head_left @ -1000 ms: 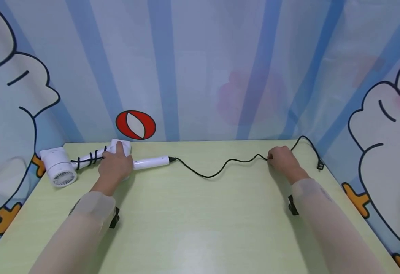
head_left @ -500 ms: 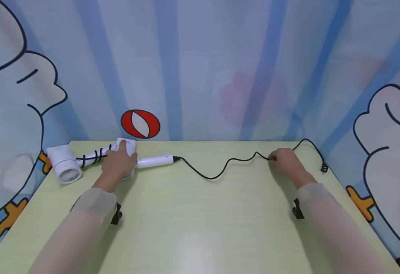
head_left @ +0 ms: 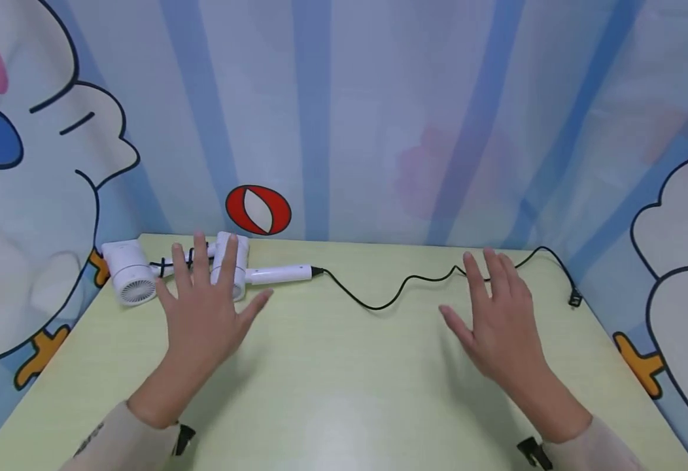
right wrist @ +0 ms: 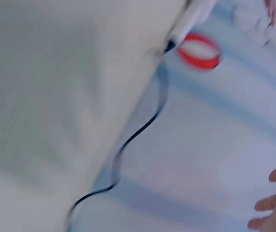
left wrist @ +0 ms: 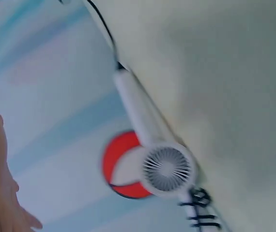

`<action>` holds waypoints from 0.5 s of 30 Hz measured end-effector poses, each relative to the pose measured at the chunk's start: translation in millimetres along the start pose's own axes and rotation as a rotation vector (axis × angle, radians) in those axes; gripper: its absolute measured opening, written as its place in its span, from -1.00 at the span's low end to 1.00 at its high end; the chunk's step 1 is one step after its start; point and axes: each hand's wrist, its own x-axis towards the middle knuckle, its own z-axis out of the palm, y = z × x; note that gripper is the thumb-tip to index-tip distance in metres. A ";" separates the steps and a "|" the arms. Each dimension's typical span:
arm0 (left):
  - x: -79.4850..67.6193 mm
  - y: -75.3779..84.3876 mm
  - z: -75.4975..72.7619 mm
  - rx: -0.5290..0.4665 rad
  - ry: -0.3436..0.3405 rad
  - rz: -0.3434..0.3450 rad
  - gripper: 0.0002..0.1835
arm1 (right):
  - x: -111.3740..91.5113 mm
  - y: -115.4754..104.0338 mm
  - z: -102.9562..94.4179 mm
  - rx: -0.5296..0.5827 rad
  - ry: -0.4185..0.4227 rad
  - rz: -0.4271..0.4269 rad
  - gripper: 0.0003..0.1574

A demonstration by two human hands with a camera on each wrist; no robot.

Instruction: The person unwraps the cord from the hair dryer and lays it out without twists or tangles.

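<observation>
Two white hair dryers lie at the back left of the table. The left hair dryer (head_left: 129,271) has its black cord wound round its handle. Beside it, the other hair dryer (head_left: 279,275) points its handle right, and its black cord (head_left: 373,308) runs in waves to a plug (head_left: 575,298) at the far right. My left hand (head_left: 203,320) is raised with fingers spread, overlapping both dryers in the head view. Over the table below the cord hovers my right hand (head_left: 505,327), fingers straight and holding nothing. The left wrist view shows a dryer's round grille (left wrist: 168,168).
The pale table (head_left: 344,366) meets a blue striped backdrop (head_left: 367,118) along its back edge. Cartoon-printed sheets flank it left and right. A red and white oval (head_left: 278,209) is printed on the backdrop behind the dryers.
My left hand has let go of the right-hand dryer and my right hand has released the cord. Both have drawn back toward me with fingers spread. The view has shifted slightly left.
</observation>
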 end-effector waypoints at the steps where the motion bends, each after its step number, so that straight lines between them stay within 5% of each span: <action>1: -13.9 7.5 -8.2 0.011 0.028 0.029 0.09 | -6.5 -14.0 -9.2 -0.009 0.022 -0.015 0.08; 7: -76.1 30.8 -45.2 -0.013 0.127 0.102 0.21 | -33.7 -70.5 -41.3 -0.031 0.056 -0.067 0.23; 11: -83.9 27.7 -48.1 -0.020 0.130 0.077 0.24 | -35.9 -78.5 -42.1 -0.033 0.023 -0.044 0.23; 15: -78.6 15.5 -34.3 0.004 0.126 0.069 0.26 | -39.9 -78.7 -38.8 -0.027 -0.017 -0.016 0.23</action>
